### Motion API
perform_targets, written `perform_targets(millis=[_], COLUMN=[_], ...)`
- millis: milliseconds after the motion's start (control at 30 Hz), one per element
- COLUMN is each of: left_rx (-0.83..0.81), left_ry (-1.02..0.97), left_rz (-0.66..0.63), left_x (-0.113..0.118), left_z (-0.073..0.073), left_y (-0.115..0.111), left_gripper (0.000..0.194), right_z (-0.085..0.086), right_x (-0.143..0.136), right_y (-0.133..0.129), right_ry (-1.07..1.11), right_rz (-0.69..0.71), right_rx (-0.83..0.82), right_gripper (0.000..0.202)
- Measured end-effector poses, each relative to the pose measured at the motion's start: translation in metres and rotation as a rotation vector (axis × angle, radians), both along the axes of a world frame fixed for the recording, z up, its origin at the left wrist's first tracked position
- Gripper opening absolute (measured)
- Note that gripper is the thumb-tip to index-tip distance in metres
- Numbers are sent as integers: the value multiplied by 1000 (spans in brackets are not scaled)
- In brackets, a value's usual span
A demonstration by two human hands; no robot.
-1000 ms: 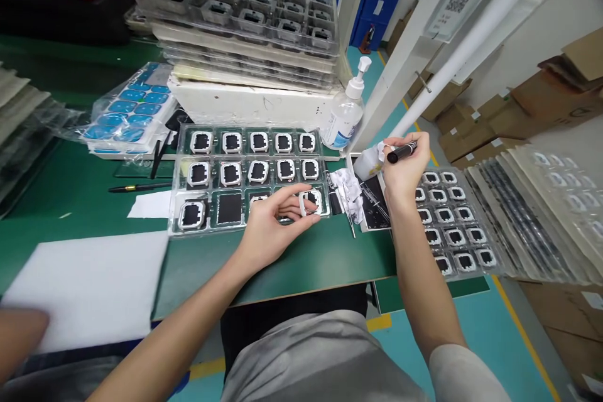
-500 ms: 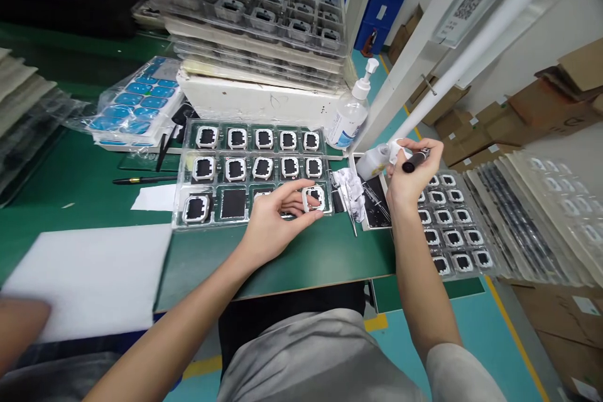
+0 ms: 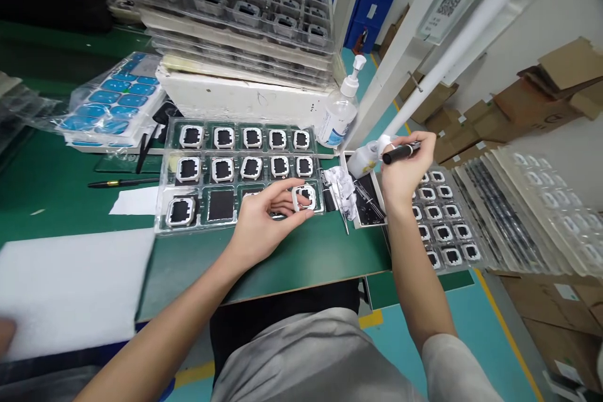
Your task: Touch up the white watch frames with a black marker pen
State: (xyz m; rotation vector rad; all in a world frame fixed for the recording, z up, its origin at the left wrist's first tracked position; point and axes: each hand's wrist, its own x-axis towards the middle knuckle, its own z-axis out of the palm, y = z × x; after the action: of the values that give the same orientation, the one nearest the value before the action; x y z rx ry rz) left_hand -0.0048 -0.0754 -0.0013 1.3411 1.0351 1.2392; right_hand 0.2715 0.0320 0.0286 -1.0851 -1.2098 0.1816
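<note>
While a white frame [image 3: 304,196] is pinched over the tray [image 3: 162,213] by the left hand [image 3: 264,223], a black pen [image 3: 400,152] is gripped in the right hand [image 3: 405,169]; careful dabbing seems next.

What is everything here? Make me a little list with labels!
left hand: pinches a small white square frame over the clear tray
right hand: holds a black pen
small bottle: beside the right hand
pump bottle: upright behind the tray
table: green
</note>
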Motion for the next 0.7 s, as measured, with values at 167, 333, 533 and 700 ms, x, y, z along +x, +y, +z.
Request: perform_targets(millis=[167,333,533,700], left_rx=[-15,-13,-9,1], left_ry=[15,33,34,16], left_rz=[7,-8,-9,2], left_x=[-1,-2,-3,-2], left_z=[-1,0,0,1], left_y=[0,-1,-2,-1], left_gripper=[54,54,52,52], right_z=[-1,-4,-10,-15], right_x=[-3,4,8,12], right_y=[6,9,11,14], right_ry=[-144,-109,-119,-106], right_rz=[-96,-26,9,30], right_rx=[-57,-116,-127,-114], right_gripper=[24,25,20,18])
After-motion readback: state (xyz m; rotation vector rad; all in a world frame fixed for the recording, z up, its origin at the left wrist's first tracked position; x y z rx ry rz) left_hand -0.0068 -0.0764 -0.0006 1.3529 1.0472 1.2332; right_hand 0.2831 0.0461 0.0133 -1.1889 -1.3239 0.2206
